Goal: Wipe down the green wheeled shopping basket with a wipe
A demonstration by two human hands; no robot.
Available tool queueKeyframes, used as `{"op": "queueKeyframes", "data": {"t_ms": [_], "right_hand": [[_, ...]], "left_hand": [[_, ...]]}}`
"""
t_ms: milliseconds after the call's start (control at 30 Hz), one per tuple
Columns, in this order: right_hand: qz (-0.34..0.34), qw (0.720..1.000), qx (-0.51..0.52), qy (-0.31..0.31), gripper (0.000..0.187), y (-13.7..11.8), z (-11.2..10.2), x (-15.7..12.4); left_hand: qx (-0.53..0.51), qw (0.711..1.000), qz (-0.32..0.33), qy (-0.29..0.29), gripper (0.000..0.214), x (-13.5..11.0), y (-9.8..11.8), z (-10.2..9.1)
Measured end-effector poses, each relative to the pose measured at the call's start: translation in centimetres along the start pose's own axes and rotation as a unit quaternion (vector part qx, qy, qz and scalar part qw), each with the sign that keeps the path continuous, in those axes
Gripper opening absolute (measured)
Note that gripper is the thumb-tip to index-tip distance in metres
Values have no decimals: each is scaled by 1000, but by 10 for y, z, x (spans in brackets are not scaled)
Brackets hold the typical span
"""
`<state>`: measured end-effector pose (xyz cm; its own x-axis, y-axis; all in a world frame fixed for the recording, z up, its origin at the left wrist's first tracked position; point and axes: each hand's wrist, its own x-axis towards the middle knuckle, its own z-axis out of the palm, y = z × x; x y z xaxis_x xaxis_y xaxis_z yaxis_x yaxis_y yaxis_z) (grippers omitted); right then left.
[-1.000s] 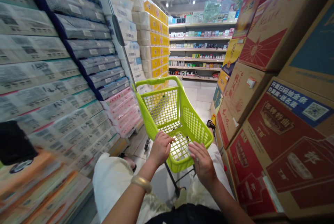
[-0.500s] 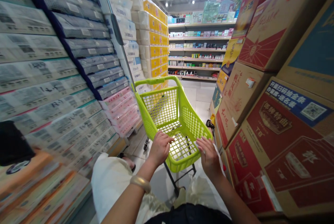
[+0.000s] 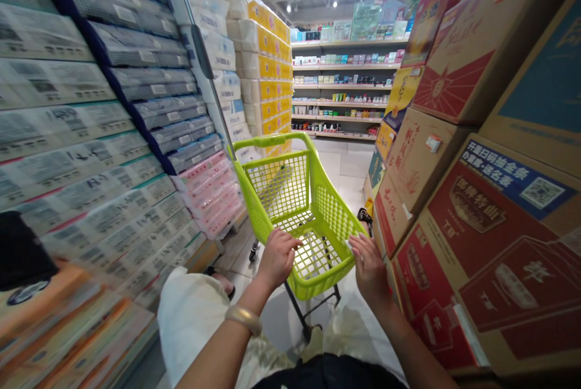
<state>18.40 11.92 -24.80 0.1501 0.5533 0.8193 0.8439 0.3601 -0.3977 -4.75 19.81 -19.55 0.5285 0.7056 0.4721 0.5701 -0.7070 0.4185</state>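
A lime-green plastic shopping cart (image 3: 324, 207) with a lattice basket stands between my legs on dark metal legs. My left hand (image 3: 279, 256) is closed over the basket's near left rim, fingers curled and a gold-coloured bangle on that wrist. At the right rim, my right hand (image 3: 368, 262) rests with its fingers bent over the edge. A small piece of white material, like a wipe (image 3: 349, 245), shows under its fingertips; most of it is hidden. The basket's lattice floor shows no goods on it.
Stacked cartons (image 3: 499, 213) rise close on my right. Packaged paper goods (image 3: 82, 117) and yellow-and-white packs (image 3: 267, 68) line the left. A slim metal pole (image 3: 204, 53) slants down to the cart's left side. Product shelves (image 3: 345, 84) stand across the back.
My right hand has slid a little outward to the right along the basket rim, with the white material under its fingers. My left hand and the cart have barely moved.
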Motion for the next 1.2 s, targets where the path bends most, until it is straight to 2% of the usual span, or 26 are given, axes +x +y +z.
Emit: {"op": "queueKeyframes", "data": {"t_ms": [67,200,267,367,433,500,600,667,733,833,900,1000,1100,1167,1200], "right_hand": [[-9,1000,8,-14,27,-15,4,-5],[-97,987,59,-116,31,-51,15,-17],[-103,987,56,-113,30,-43,13,-14],[-34,999,7,-27,26,-8,3,-3],[-3,1000,-16,5,27,7,-1,2],[-5,1000,-13,1,27,2,1,-1],[-54,997,26,-56,27,-26,9,-13],[-80,992,41,-87,28,-34,12,-17],[-74,994,35,-78,28,-24,9,-14],[-21,999,9,-28,28,3,0,-3],[5,1000,-2,-10,28,7,-1,-1],[-13,999,15,-33,27,-20,7,-10],[-83,989,60,-108,31,-52,16,-21],[-101,984,71,-125,32,-52,15,-19],[-95,987,66,-114,31,-45,12,-16]], "left_hand": [[-2,1000,-1,1,34,0,0,0],[0,1000,1,-2,34,1,-1,0],[1,1000,4,-3,34,1,0,-1],[-1,1000,6,-1,33,1,1,0],[-2,1000,4,2,34,2,1,0],[-3,1000,2,4,34,2,1,1],[-2,1000,-1,0,34,2,-1,1],[0,1000,-1,-5,34,2,-2,0],[1,1000,0,-8,34,1,-2,-1],[0,1000,-2,-8,33,1,0,-1],[-2,1000,-5,-6,33,2,1,-1],[-1,1000,-8,-6,33,2,1,-1],[3,1000,-9,-11,34,2,1,-2],[4,1000,-7,-15,34,2,0,-2],[4,1000,-6,-16,34,2,0,-2]]}}
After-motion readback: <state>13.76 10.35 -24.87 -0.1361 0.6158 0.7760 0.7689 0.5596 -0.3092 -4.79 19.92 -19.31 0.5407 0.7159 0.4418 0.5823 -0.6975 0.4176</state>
